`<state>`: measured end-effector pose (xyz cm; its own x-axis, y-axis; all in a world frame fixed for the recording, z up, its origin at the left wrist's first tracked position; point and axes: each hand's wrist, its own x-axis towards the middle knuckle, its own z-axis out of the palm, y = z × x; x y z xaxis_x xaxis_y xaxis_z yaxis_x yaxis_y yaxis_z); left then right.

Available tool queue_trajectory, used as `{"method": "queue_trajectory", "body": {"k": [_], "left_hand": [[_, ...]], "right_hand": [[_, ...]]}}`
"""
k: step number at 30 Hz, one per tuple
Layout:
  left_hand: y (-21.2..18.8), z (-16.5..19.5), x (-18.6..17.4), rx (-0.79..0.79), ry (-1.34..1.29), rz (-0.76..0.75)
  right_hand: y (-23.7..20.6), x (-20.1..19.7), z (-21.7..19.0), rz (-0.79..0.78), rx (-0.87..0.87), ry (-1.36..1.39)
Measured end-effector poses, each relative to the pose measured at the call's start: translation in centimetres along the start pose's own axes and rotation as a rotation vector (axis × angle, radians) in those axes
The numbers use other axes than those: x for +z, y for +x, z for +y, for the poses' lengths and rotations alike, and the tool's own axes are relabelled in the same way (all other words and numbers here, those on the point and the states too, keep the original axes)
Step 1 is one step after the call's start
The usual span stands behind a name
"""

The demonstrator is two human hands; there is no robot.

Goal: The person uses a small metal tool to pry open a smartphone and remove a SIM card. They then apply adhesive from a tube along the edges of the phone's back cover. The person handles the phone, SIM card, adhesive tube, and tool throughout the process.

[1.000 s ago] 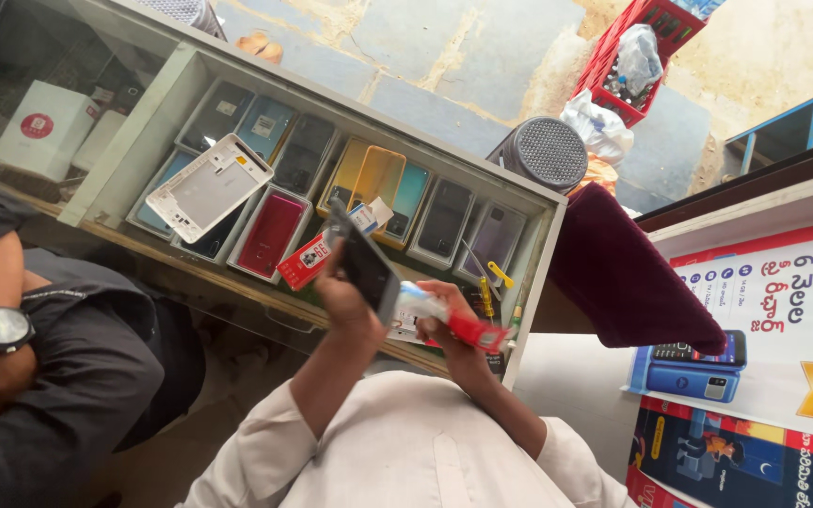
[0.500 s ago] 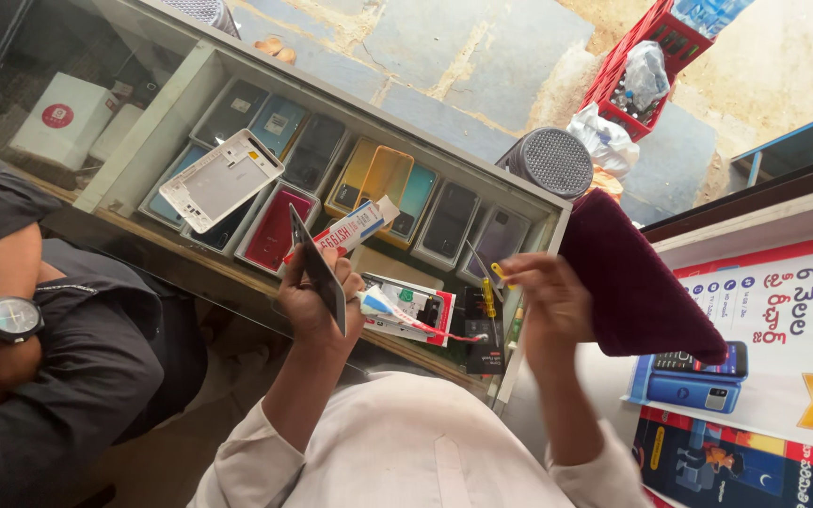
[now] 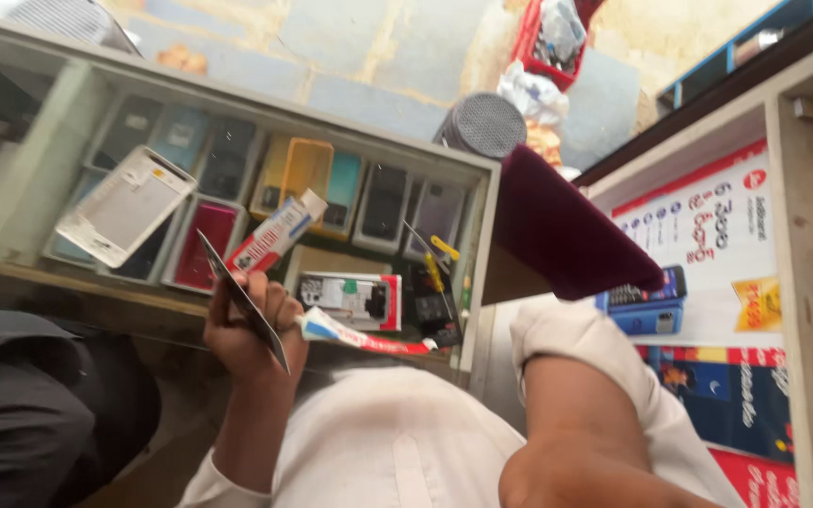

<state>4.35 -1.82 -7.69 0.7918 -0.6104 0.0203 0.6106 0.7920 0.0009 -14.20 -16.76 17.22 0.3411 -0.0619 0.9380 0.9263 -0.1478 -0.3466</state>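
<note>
My left hand (image 3: 251, 329) is closed around a thin dark phone panel (image 3: 242, 296), held edge-on over my white shirt. A red and white tube (image 3: 364, 336) sticks out to the right from under the same hand. A second red and white tube (image 3: 277, 233) rises behind the fingers; I cannot tell whether they grip it. My right forearm (image 3: 557, 423), with its white sleeve rolled up, is bent back toward me at the lower right. Its hand is out of frame.
A glass display counter (image 3: 39, 122) holds rows of phone covers, with a white panel (image 3: 124, 207) lying on it. A red and white box (image 3: 350, 296), a maroon pad (image 3: 566, 226), a blue keypad phone (image 3: 646, 301) and a round grey mesh object (image 3: 482, 122) are nearby. A person in dark clothes (image 3: 30, 414) sits at the left.
My right hand let go of the phone panel, moved off to the right and has now pulled back out of view. The left hand keeps the panel and the tube.
</note>
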Motion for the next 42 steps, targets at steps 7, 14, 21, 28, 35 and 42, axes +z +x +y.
{"method": "queue_trajectory", "body": {"k": [7, 14, 21, 28, 35, 42], "left_hand": [[-0.8, -0.1, 0.2, 0.033, -0.04, 0.011], [0.2, -0.2, 0.3, 0.029, -0.04, -0.099], [1.1, 1.1, 1.4, 0.211, 0.041, -0.132], [2.4, -0.2, 1.9, 0.312, 0.068, -0.095], [0.2, -7.7, 0.7, 0.189, 0.363, 0.406], [0.3, -5.0, 0.3, 0.184, 0.322, 0.346]], "right_hand": [[0.1, -0.5, 1.1, -0.017, 0.067, 0.012], [-1.7, -0.8, -0.2, 0.021, 0.079, 0.05], [-10.7, -2.9, 5.8, 0.253, 0.902, -0.313], [-19.7, -2.4, 8.4, 0.536, 1.376, 0.772], [-19.0, -2.1, 11.2, 0.865, 1.417, 0.401], [-22.1, -3.3, 12.3, 0.896, 1.249, 0.153]]}}
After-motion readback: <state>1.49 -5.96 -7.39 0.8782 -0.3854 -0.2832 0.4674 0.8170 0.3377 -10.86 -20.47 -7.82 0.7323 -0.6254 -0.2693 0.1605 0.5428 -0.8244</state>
